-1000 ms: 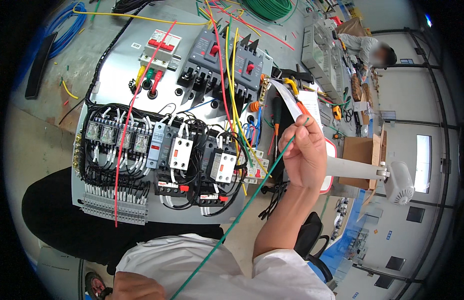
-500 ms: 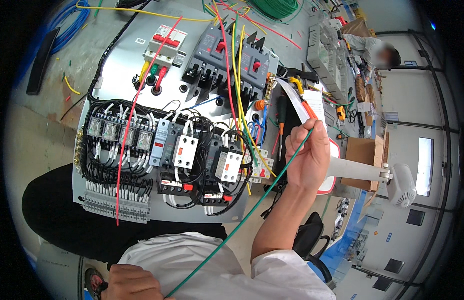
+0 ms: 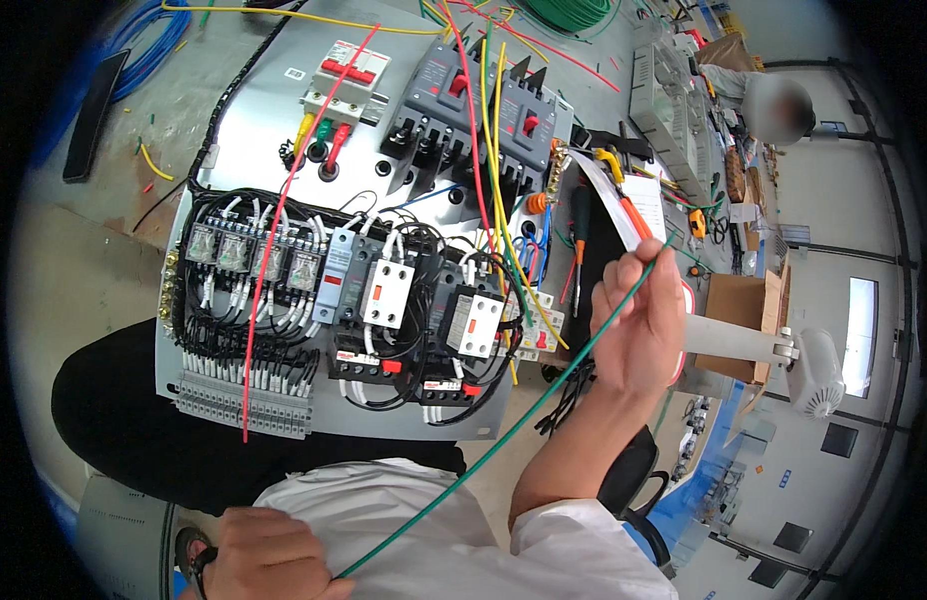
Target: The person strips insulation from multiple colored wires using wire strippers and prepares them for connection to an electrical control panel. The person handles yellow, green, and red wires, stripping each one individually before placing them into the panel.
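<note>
Green wire (image 3: 454, 487) crosses in front of the person's white shirt (image 3: 364, 498), from the left hand (image 3: 269, 555), curled into a fist round it, up to the right hand (image 3: 639, 325), closed and pinching it near its tip. I see the panel (image 3: 259, 135) beyond, partly on the table (image 3: 219, 65), red wires (image 3: 248, 400) and yellow wires (image 3: 497, 150) lying over it

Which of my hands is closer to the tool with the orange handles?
Right. Your right hand is just below the orange-handled tool in the picture; your left hand is far off toward the lower left.
</note>
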Action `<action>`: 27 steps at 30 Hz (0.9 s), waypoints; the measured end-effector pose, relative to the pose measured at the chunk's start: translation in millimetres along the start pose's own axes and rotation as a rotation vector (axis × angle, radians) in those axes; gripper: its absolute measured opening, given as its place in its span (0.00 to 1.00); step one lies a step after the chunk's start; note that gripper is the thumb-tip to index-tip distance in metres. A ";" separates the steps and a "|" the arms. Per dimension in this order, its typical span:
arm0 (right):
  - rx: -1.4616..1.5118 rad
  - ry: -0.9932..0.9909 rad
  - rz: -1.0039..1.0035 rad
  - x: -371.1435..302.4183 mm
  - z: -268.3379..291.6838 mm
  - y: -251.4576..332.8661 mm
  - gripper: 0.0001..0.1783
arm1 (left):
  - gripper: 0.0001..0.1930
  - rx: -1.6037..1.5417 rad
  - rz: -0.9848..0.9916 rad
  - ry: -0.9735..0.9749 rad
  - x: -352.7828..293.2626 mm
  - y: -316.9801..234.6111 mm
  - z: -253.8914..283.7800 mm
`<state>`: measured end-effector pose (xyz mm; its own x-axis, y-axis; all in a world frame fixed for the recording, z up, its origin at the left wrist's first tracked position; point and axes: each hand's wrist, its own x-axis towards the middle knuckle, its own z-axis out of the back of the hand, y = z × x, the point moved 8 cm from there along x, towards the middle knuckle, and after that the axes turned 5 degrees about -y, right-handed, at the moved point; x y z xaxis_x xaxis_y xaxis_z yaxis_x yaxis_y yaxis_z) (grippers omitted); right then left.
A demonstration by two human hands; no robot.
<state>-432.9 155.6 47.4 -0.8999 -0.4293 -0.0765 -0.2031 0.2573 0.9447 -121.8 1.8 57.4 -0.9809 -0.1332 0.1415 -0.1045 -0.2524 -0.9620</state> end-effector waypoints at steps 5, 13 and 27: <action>-0.039 0.204 -0.094 -62.9 -70.1 -14.1 0.13 | 0.19 0.015 -0.024 -0.071 41.3 1.5 -0.5; 0.003 0.180 -0.116 -78.8 -71.5 -28.8 0.14 | 0.15 0.176 -0.061 -0.209 58.9 -1.8 13.1; 0.009 0.300 -0.198 -103.8 -92.0 -38.6 0.14 | 0.11 0.125 -0.111 -0.288 62.1 -0.1 7.3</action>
<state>-296.2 110.6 48.2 -0.6894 -0.7066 -0.1595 -0.3666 0.1504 0.9182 -181.5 -13.5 68.0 -0.8762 -0.3590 0.3215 -0.1701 -0.3938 -0.9033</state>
